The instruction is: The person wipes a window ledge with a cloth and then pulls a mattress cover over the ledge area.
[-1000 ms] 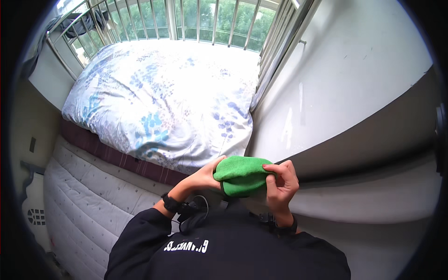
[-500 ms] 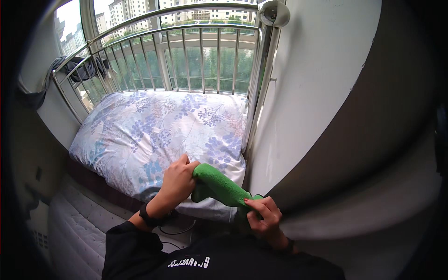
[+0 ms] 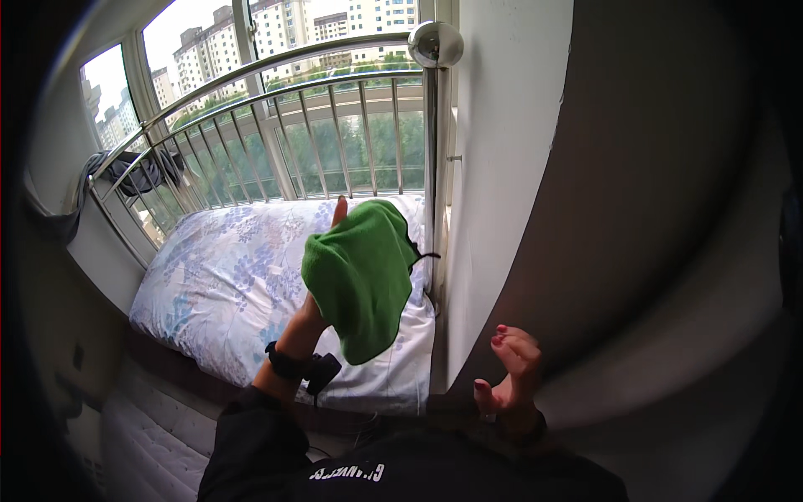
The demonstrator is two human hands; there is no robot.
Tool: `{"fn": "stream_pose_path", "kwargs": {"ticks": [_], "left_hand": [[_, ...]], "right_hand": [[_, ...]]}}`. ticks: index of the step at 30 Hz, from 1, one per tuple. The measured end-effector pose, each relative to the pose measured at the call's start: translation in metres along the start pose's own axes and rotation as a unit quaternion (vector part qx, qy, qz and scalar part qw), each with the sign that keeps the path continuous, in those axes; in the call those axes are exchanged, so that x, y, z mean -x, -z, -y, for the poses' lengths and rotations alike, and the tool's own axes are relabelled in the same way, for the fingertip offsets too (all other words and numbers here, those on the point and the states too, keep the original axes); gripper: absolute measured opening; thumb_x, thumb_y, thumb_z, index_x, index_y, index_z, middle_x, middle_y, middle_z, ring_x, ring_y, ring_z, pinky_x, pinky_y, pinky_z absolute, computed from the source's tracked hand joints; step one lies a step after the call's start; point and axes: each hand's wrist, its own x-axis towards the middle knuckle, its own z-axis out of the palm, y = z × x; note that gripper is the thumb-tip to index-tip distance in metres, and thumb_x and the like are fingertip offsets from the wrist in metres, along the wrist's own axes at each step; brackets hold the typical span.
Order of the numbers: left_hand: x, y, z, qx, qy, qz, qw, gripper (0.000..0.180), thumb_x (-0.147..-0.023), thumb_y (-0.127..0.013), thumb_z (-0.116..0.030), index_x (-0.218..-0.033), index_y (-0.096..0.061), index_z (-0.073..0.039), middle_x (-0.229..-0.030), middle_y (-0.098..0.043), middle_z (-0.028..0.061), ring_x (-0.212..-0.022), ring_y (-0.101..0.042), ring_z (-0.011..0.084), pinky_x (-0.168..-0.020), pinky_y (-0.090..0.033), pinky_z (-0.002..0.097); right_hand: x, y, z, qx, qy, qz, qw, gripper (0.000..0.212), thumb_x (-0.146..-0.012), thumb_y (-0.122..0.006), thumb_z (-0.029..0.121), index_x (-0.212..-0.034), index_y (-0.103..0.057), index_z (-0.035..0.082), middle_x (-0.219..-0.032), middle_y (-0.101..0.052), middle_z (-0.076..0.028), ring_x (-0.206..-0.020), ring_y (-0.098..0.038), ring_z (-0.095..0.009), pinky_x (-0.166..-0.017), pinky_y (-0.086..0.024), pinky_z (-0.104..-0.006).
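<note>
A green cloth (image 3: 360, 272) with a dark edging and a short black loop hangs spread over my left hand (image 3: 313, 309). It hides most of that hand's fingers; only the thumb sticks up past the cloth's upper edge. My left hand bears the cloth above a bedding bundle with a white and lilac floral cover (image 3: 226, 259). Off to the right and lower, my right hand (image 3: 514, 372) is apart from the cloth. Its fingers are bent but spread from the thumb, with nothing between them.
Behind the bedding runs a metal railing (image 3: 335, 138) in front of windows, ending in a round ball-topped post (image 3: 435, 46). A white wall edge (image 3: 502, 184) rises at the right. Grey fabric (image 3: 142, 171) hangs over the railing's left end. A pale quilted surface (image 3: 150, 439) lies at lower left.
The right hand has let go of the cloth and moved slightly right. My left hand has risen, and the cloth has gone from a stretched roll to a spread drape over it.
</note>
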Motion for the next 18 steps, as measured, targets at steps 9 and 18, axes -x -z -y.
{"fn": "stream_pose_path", "kwargs": {"ticks": [9, 18], "left_hand": [[-0.348, 0.035, -0.15, -0.398, -0.061, 0.113, 0.908, 0.044, -0.087, -0.037, -0.044, -0.106, -0.048, -0.005, -0.086, -0.056, 0.0046, -0.073, -0.057, 0.011, -0.063, -0.049, 0.0232], [-0.442, 0.048, -0.041, -0.752, -0.152, 0.154, 0.622, 0.042, -0.07, -0.053, -0.039, -0.082, -0.062, 0.0, -0.072, -0.06, 0.0149, -0.06, -0.057, 0.0211, -0.059, -0.044, 0.0311]], "right_hand": [[-0.012, -0.023, -0.069, 0.212, 0.126, -0.095, 0.965, 0.066, -0.074, -0.054, 0.045, -0.123, -0.03, 0.007, -0.123, -0.03, -0.022, -0.112, -0.035, -0.035, -0.089, -0.035, -0.0413], [-0.007, -0.02, -0.075, 0.172, 0.125, -0.133, 0.968, 0.056, -0.075, -0.052, 0.035, -0.12, -0.033, 0.008, -0.119, -0.039, -0.021, -0.106, -0.042, -0.033, -0.087, -0.039, -0.0408]]}}
